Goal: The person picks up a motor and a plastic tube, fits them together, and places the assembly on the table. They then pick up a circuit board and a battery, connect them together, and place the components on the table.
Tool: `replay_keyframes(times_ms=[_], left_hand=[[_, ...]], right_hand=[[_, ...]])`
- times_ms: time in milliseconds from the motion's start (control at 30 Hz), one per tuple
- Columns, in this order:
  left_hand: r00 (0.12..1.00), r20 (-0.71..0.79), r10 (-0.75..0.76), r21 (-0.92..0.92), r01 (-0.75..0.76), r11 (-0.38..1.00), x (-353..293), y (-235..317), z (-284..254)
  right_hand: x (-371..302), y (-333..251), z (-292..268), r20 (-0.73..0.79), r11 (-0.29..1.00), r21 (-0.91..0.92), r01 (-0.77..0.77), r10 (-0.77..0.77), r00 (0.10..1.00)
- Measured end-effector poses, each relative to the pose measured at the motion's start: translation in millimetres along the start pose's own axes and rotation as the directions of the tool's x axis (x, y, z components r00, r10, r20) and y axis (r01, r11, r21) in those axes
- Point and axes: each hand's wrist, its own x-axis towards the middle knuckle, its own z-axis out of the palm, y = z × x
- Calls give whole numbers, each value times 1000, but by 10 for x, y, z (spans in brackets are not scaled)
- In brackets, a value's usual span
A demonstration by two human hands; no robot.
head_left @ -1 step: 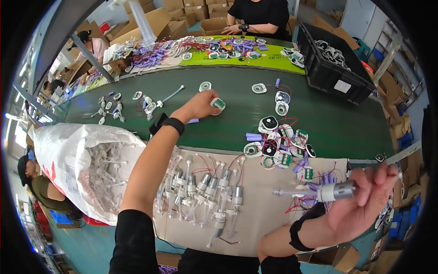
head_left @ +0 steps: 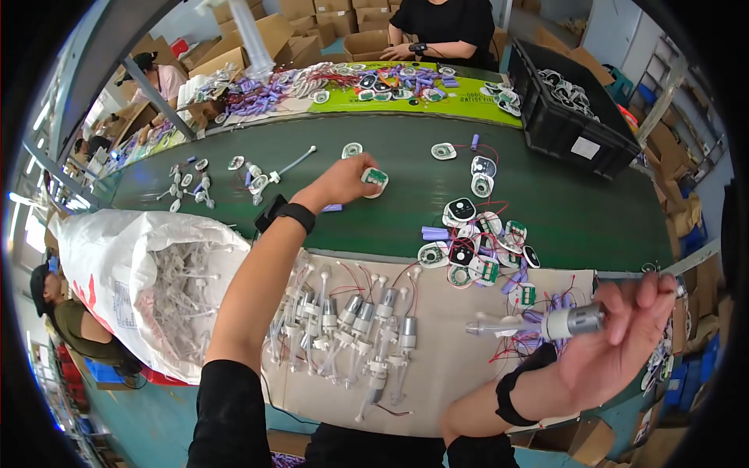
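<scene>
- Over the green belt (head_left: 577,210), the left hand (head_left: 343,182) is nearly closed, pinching a white casing with a green board (head_left: 375,179) at its fingertips.
- Just beyond that hand lies a round white part (head_left: 352,149); a purple cylinder (head_left: 333,208) lies on its near side.
- Above the right part of the beige worktop (head_left: 452,366), the right hand (head_left: 626,335) has its fingers bent around the end of a silver motor (head_left: 576,320), whose clear tube points left.
- Between the forearms, similar motors with clear tubes (head_left: 363,318) lie grouped on the worktop.
- Left of these, an open white sack (head_left: 109,273) holds clear plastic parts (head_left: 183,288).
- Near the belt's front edge sits a heap of white casings (head_left: 460,209), tangled with red wires and purple cylinders.
- At far right stands a black crate (head_left: 550,136).
</scene>
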Motion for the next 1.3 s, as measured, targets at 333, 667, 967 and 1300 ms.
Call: replay_keyframes(times_ms=[333, 667, 967, 1300], left_hand=[[948, -215, -235, -813, -40, 581, -550, 392, 135], [904, -145, -403, -981, -79, 176, -1089, 432, 462], [923, -105, -369, -991, -68, 112, -1089, 452, 422], [903, -239, -356, -962, -171, 213, -1103, 512, 413]], right_hand=[[83, 183, 106, -131, 940, -339, -42, -3, 991], [-216, 1539, 186, -17, 469, -628, -622, 790, 612], [-385, 2137, 335, 55, 492, -759, -427, 701, 711], [-451, 2269, 288, 111, 552, -776, -306, 597, 795]])
